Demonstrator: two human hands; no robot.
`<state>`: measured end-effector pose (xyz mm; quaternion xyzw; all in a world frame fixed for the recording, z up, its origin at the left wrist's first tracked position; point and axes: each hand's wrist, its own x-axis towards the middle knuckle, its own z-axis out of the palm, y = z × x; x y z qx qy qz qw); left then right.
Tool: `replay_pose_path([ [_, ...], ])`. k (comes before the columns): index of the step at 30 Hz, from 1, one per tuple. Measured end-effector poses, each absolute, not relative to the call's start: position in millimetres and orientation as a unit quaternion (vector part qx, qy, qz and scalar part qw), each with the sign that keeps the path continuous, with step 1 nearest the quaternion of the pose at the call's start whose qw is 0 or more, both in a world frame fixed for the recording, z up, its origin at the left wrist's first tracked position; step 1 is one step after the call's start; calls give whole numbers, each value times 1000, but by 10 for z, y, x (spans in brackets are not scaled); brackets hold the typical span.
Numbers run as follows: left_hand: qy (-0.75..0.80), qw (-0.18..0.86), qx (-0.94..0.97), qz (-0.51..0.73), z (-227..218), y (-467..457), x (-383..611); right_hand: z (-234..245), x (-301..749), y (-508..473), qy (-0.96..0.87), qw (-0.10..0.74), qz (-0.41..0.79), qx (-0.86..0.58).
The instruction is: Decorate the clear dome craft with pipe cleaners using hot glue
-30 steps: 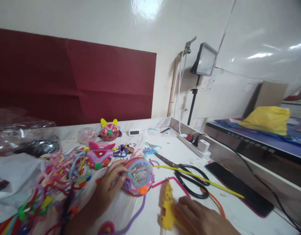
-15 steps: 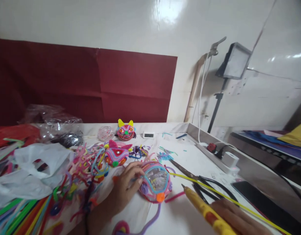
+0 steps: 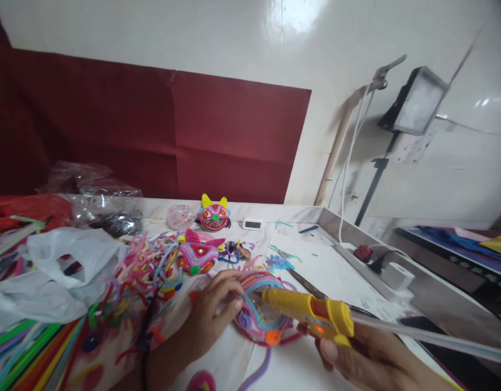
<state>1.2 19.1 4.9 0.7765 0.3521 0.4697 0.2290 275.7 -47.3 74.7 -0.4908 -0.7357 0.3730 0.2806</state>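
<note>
My right hand (image 3: 373,355) grips a yellow glue gun (image 3: 311,313) with a clear glue stick trailing out its back; the nozzle points left over a round pipe-cleaner craft piece (image 3: 261,309) lying on the white table (image 3: 324,266). The fingers of my left hand (image 3: 212,315) rest on the left edge of that piece and pinch a blue strand on it. Two finished pipe-cleaner faces sit farther back: a pink one (image 3: 197,255) and one with yellow ears (image 3: 213,213).
A tangle of coloured pipe cleaners (image 3: 144,271) and a white plastic bag (image 3: 58,271) fill the left side. Scissors (image 3: 305,285) lie behind the glue gun. A power strip (image 3: 376,266) with a charger, a small digital clock (image 3: 252,223) and a lamp (image 3: 415,100) stand at the right.
My right hand has lifted the glue gun off the table and swung its nozzle over the craft piece. The view has turned left.
</note>
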Motion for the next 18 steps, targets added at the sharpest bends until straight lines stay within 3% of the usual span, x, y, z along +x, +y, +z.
replay_pose_path([
  [7, 365, 215, 770, 478, 98, 179, 32, 865, 2618, -443, -643, 252, 459, -558],
  [18, 360, 184, 758, 511, 78, 176, 65, 893, 2604, -294, -662, 202, 527, -493],
])
